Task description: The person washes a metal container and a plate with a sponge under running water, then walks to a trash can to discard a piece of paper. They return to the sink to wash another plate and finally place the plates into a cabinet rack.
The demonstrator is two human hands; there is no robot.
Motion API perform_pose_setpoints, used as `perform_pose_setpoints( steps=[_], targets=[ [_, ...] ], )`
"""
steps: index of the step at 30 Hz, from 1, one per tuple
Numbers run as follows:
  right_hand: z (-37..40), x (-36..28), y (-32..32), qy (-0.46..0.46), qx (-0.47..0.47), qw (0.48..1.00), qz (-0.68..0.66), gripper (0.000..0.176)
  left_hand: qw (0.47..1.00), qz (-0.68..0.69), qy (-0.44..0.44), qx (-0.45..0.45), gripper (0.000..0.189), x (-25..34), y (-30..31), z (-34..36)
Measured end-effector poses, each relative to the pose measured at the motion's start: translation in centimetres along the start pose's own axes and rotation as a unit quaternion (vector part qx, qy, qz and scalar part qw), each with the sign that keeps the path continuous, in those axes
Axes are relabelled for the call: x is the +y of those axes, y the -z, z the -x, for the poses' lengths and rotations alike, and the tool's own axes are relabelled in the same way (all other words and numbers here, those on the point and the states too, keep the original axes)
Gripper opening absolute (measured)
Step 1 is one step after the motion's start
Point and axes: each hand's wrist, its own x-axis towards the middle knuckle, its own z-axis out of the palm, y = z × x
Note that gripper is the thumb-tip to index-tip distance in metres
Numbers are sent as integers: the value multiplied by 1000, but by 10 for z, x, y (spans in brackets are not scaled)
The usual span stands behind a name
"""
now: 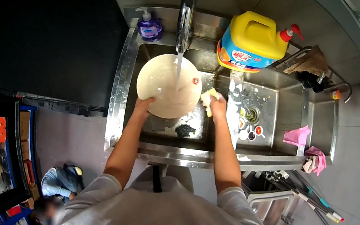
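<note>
A large cream-coloured plate (164, 81) is tilted under the running faucet (184, 29), and water falls onto its face. My left hand (144, 104) grips the plate's lower left rim, with the thumb on top and the other fingers hidden beneath. To the right of the plate, my right hand (217, 105) is closed around a yellow sponge (210, 96), apart from the plate. On the bottom of the steel sink (165, 141) below the plate lies a dark scouring pad (185, 131).
A purple soap bottle (150, 26) and a big yellow detergent jug (252, 41) stand along the back. Small cups (259, 130) lie in the right basin near its drain. Pink cloths (297, 135) hang at the right. A person (60, 183) is low at the left.
</note>
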Motion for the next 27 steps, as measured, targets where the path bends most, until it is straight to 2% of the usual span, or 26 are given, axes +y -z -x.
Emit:
perform_pose_setpoints(
  steps=[3,4,5,7,9,10,13,15,19,20,21,22,23,27],
  targets=[
    [15,-19,-15,90,7,993,81,26,996,-76,-1,48,40,14,1,10],
    [13,-21,-26,148,-1,976,162,32,994,-89,-19,54,39,13,2,10],
    [18,-19,-37,249,37,948,193,33,992,-102,-37,61,38,14,3,11],
    [30,-20,-68,331,20,908,255,37,987,-125,-67,74,37,14,8,13],
    [40,-22,-87,303,12,894,331,39,982,-147,-89,81,37,16,9,19],
    [45,-24,-94,287,9,884,369,40,983,-162,-51,67,39,20,12,21],
    [65,-52,-78,167,71,941,286,39,982,-176,-30,63,36,28,14,34],
    [61,-36,-57,197,132,932,275,36,986,-159,-15,52,36,28,19,40],
    [51,5,-13,194,89,958,192,33,997,-65,-2,35,36,25,19,53],
    [54,8,-3,92,67,985,126,31,998,-59,-10,34,37,25,19,57],
    [65,0,1,48,53,995,73,30,998,-54,-18,31,37,25,18,61],
    [62,11,4,77,57,994,55,30,997,-48,-14,55,39,27,13,65],
    [60,23,9,106,66,991,37,29,998,-58,17,36,50,25,18,62],
    [77,-3,10,107,85,973,186,28,993,-12,111,37,48,18,13,60]
  ],
)
